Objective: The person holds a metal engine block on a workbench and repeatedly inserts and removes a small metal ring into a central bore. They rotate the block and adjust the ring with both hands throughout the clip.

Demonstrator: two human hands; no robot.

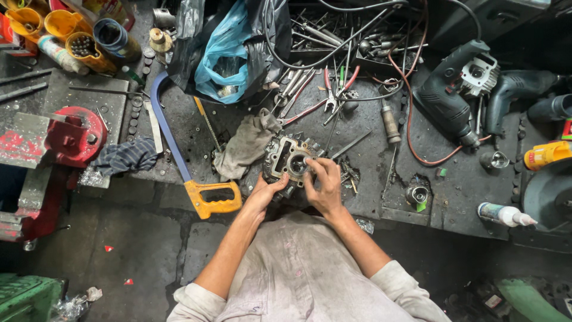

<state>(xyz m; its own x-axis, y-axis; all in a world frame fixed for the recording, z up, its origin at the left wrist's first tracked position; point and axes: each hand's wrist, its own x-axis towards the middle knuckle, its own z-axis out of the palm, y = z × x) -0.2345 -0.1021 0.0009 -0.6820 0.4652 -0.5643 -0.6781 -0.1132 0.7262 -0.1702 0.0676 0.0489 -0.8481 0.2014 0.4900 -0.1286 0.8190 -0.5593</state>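
Note:
A grey metal engine part [286,156], blocky with round bores, rests at the near edge of the dark workbench [369,173]. My left hand [265,189] grips its near left side from below. My right hand [322,179] lies on its right side, with fingertips pressed at the round opening in its middle. A dirty grey rag [247,143] lies just left of the part.
A hacksaw [179,149] with orange handle lies to the left, beside a red vise [71,137]. Pliers, screwdrivers and loose tools crowd the bench behind. Power drills [453,89] sit far right. A blue plastic bag [226,53] is at the back.

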